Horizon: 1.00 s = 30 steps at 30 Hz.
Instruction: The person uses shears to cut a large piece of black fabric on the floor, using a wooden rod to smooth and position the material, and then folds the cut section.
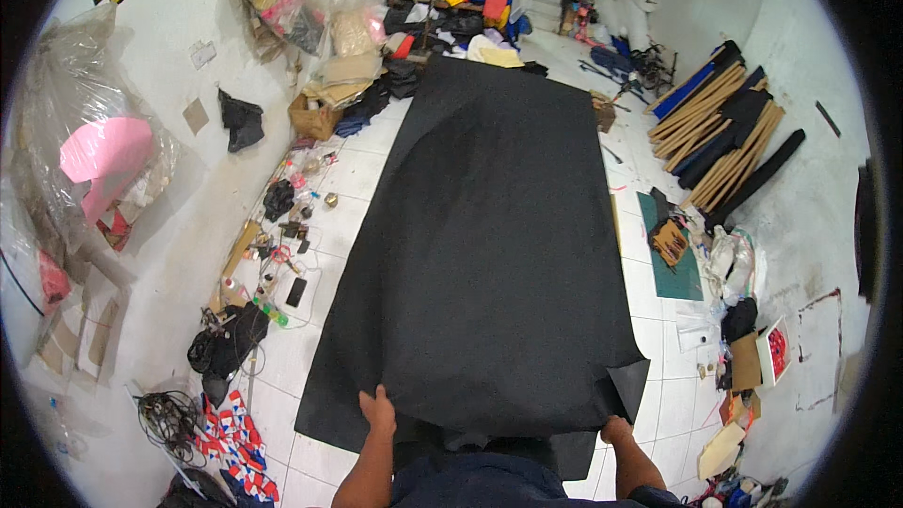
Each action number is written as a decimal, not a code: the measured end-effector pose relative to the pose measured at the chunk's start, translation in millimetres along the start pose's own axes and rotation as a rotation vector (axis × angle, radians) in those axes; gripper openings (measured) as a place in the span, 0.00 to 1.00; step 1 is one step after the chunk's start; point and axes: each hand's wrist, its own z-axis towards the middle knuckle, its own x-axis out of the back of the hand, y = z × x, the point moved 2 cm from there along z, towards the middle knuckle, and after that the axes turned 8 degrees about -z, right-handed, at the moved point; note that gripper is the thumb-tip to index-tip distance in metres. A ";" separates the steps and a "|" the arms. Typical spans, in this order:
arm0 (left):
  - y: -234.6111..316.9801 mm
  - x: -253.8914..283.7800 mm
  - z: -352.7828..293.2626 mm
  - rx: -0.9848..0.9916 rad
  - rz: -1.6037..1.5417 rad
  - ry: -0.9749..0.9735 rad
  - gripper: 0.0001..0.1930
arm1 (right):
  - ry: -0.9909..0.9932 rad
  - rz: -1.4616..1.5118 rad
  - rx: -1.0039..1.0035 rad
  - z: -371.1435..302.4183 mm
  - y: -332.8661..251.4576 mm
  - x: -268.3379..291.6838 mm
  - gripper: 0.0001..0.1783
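A large black sheet of fabric (499, 254) stretches from my body far across the floor. At its near left part, my left hand (378, 410) grips the edge of an upper layer, the thumb pointing up and the fingers partly hidden. My right hand (616, 430) closes on the near right edge, beside a corner that folds up and shows a greyer underside. Between my hands the upper layer's near edge sags and ripples. More black material lies beneath it and sticks out at the left and near my body.
White floor tiles (310, 357) border the sheet. Along the left lie a phone (296, 293), a cable coil (169, 423) and patterned cloth (235, 447). On the right are a green cutting mat (670, 263) and cardboard-cored fabric rolls (724, 132). Piled bags and cloth (461, 0) stand at the far end.
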 end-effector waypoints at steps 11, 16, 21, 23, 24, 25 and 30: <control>-138.3 129.9 -114.7 -0.093 0.001 -0.012 0.28 | -0.049 0.029 0.011 -53.3 97.1 -193.2 0.23; -194.3 177.3 -140.0 -0.228 -0.054 -0.053 0.23 | 0.080 0.119 0.118 -56.0 107.5 -285.6 0.19; -248.3 190.3 -155.7 0.199 -0.422 -0.259 0.24 | 0.185 0.173 0.044 -43.3 112.6 -367.6 0.15; -298.3 203.3 -128.8 0.446 -0.609 -0.355 0.28 | 0.369 0.229 0.052 -29.8 109.8 -403.0 0.16; -330.9 206.1 -116.5 0.453 -0.524 -0.318 0.33 | 0.447 0.250 0.049 -11.1 106.4 -430.8 0.19; -360.4 210.9 -98.5 0.469 -0.461 -0.265 0.31 | 0.430 0.282 0.033 1.9 94.8 -440.4 0.20; -496.3 197.6 -7.0 0.587 -0.178 -0.356 0.21 | 0.560 0.230 0.010 119.9 65.3 -542.6 0.27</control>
